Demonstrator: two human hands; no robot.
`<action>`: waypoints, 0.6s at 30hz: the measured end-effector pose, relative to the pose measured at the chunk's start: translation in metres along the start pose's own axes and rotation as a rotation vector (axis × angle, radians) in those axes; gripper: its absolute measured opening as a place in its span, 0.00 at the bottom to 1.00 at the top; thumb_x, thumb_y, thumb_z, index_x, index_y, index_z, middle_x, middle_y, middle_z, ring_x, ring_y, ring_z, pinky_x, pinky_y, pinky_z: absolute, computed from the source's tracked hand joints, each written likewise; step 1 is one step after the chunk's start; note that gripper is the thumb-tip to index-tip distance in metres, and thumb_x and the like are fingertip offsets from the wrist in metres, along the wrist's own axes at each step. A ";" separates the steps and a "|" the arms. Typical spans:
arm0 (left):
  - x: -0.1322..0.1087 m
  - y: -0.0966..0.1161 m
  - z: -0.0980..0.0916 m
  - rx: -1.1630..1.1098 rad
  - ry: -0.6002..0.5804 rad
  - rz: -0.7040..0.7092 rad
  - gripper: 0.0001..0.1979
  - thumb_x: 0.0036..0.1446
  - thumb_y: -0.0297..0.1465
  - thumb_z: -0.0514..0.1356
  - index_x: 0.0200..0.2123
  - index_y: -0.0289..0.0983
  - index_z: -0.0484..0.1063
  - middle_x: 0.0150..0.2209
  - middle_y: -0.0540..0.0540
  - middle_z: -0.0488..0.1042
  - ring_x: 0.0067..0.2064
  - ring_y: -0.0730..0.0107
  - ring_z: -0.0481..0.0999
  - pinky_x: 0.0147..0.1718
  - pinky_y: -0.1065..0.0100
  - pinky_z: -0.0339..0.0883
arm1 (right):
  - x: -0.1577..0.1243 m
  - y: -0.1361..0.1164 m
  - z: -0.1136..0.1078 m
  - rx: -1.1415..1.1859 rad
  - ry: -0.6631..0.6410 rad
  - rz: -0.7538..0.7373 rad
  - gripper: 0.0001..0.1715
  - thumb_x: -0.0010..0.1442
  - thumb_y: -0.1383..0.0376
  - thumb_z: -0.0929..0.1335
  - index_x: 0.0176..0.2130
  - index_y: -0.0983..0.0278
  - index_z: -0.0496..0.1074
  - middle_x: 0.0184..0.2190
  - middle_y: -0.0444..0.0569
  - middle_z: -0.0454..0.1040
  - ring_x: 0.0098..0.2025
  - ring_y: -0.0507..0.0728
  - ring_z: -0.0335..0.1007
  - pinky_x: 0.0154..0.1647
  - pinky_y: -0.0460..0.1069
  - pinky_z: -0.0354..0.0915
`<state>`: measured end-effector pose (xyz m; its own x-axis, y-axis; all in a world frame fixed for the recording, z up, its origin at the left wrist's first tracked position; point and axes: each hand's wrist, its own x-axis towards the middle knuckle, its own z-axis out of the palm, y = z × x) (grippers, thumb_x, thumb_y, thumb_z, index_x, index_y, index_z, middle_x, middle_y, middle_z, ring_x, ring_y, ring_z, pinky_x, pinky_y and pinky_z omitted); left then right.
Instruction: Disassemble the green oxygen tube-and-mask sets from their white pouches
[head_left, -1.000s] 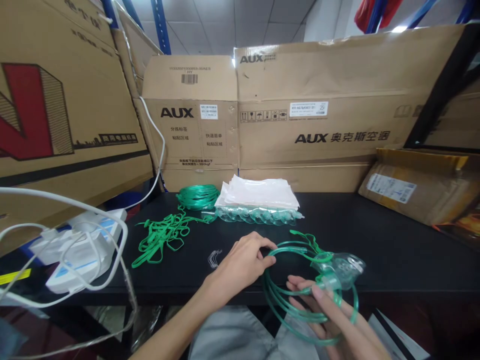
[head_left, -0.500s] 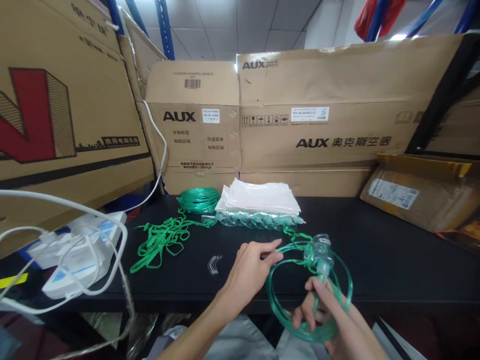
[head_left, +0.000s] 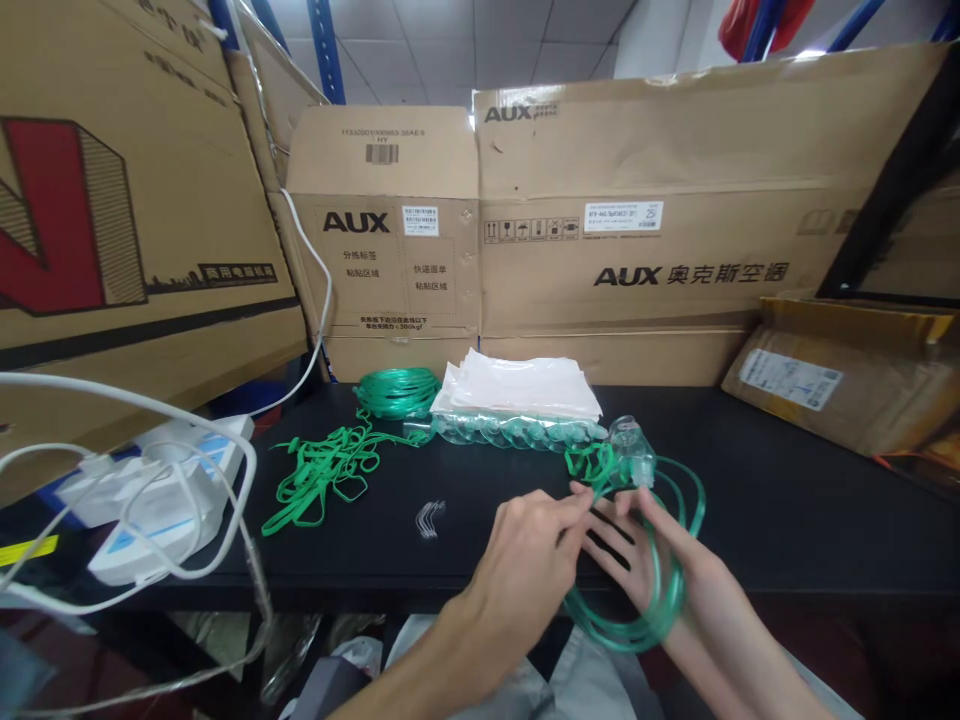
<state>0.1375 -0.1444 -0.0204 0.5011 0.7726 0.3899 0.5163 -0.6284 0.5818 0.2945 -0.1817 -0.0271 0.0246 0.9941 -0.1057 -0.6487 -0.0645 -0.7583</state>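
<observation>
A coil of clear green tubing [head_left: 626, 632] with a transparent oxygen mask [head_left: 632, 445] at its far end is between my hands near the table's front edge. My left hand [head_left: 529, 550] has its thumb and fingers pinched on the tubing just below the mask. My right hand [head_left: 667, 555] holds the coil, its loops passing across the palm. The right fingers reach forward under the tubing, with the thumb near the mask's connector. A green elastic strap [head_left: 589, 462] lies bunched beside the mask.
Green straps [head_left: 326, 470] lie tangled at left, before coiled tubing [head_left: 397, 392]. Bent metal strips [head_left: 430, 518] lie mid-table. White sheets [head_left: 521, 388] rest on stacked masks [head_left: 517, 432]. Power strips [head_left: 169, 505] with cables stand left; cardboard boxes [head_left: 675, 240] line the back.
The mask has moved forward and slightly left, onto the table by the stacked masks. My hands have come together over the tubing, and the coil looks narrower.
</observation>
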 end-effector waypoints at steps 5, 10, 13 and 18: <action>0.010 0.009 0.014 0.431 -0.067 0.323 0.19 0.68 0.24 0.52 0.58 0.30 0.73 0.49 0.39 0.81 0.46 0.55 0.76 0.47 0.57 0.72 | 0.012 -0.011 -0.012 0.117 0.027 -0.024 0.13 0.61 0.59 0.73 0.29 0.61 0.71 0.46 0.51 0.79 0.59 0.66 0.73 0.60 0.61 0.72; 0.052 0.024 -0.010 0.447 -0.107 0.197 0.22 0.74 0.36 0.46 0.45 0.37 0.81 0.38 0.41 0.82 0.40 0.58 0.81 0.40 0.63 0.72 | 0.025 -0.026 -0.040 0.170 0.096 -0.133 0.10 0.65 0.63 0.70 0.30 0.62 0.71 0.40 0.52 0.77 0.56 0.65 0.75 0.56 0.60 0.76; 0.106 0.025 -0.020 0.496 -0.003 -0.020 0.22 0.73 0.42 0.50 0.52 0.36 0.78 0.48 0.36 0.81 0.53 0.53 0.79 0.51 0.59 0.70 | 0.029 -0.032 -0.055 0.171 0.116 -0.139 0.09 0.66 0.63 0.69 0.32 0.63 0.71 0.43 0.54 0.76 0.56 0.67 0.75 0.53 0.60 0.78; 0.188 0.014 -0.002 0.545 -0.069 -0.239 0.24 0.67 0.46 0.59 0.52 0.30 0.76 0.54 0.33 0.76 0.59 0.48 0.74 0.56 0.49 0.68 | 0.030 -0.031 -0.061 0.133 0.072 -0.138 0.09 0.66 0.63 0.69 0.33 0.63 0.71 0.40 0.52 0.75 0.51 0.63 0.77 0.53 0.58 0.78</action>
<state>0.2371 -0.0077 0.0623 0.3612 0.9023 0.2354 0.8933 -0.4073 0.1902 0.3617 -0.1547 -0.0459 0.1714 0.9836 -0.0555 -0.7299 0.0890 -0.6777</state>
